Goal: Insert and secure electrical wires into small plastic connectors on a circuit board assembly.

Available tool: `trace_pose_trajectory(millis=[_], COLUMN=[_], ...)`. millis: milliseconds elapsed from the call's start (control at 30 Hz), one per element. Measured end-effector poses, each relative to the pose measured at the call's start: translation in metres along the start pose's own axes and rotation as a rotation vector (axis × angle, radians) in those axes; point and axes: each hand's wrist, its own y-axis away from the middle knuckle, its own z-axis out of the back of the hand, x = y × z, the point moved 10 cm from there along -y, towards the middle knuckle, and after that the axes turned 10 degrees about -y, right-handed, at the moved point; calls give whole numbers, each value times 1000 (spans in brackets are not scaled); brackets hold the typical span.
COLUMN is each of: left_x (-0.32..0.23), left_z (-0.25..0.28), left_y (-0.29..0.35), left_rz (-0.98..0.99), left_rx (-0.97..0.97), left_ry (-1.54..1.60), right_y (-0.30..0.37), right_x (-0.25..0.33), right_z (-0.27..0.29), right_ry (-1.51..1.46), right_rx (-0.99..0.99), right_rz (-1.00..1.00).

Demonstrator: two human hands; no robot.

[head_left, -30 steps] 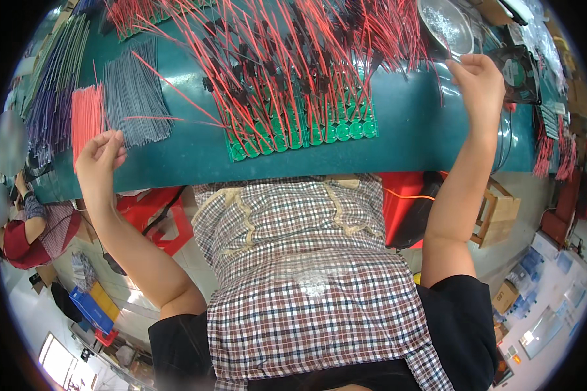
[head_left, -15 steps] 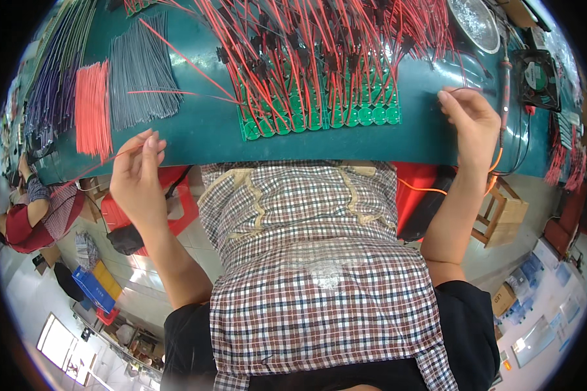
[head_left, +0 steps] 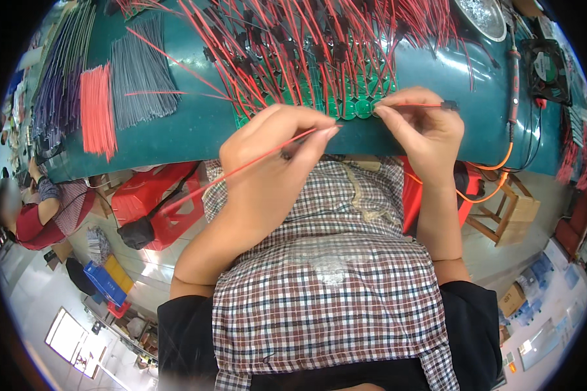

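My left hand (head_left: 257, 173) pinches a red wire (head_left: 231, 174) near its tip, and the rest of it trails back across the hand toward my lap. Facing it, my right hand (head_left: 430, 137) is closed on a short red lead with a small black connector (head_left: 449, 105) at its outer end. The two sets of fingertips are close but apart, over the table's near edge. Just beyond them lie green round circuit boards (head_left: 349, 109), joined in a panel. Many red and black wires (head_left: 293, 65) with black connectors rise from them, and my left hand hides the panel's near left part.
Bundles of red wires (head_left: 98, 111), grey wires (head_left: 142, 75) and purple-green wires (head_left: 62, 85) lie on the left of the table (head_left: 195, 140). At right are a soldering iron (head_left: 514, 85), a black fan (head_left: 546, 70) and a metal bowl (head_left: 482, 18). Another person (head_left: 39, 212) sits far left.
Both hands have moved inward from the sides, toward each other in front of the boards. The red wire came along in my left hand, and the black connector now shows at my right hand.
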Motion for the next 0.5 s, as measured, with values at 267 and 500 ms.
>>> trace_pose_trajectory(millis=[267,500], left_x=[-5,-11], left_z=[-21,-23], left_y=[-9,-8], left_rz=[-170,-211], left_rx=[-127,-148], left_ry=[-194,-262], right_y=[3,3], right_x=[-1,1], right_z=[4,3], right_ry=[-49,-30], right_rx=[-68,-55], right_rz=[42,72])
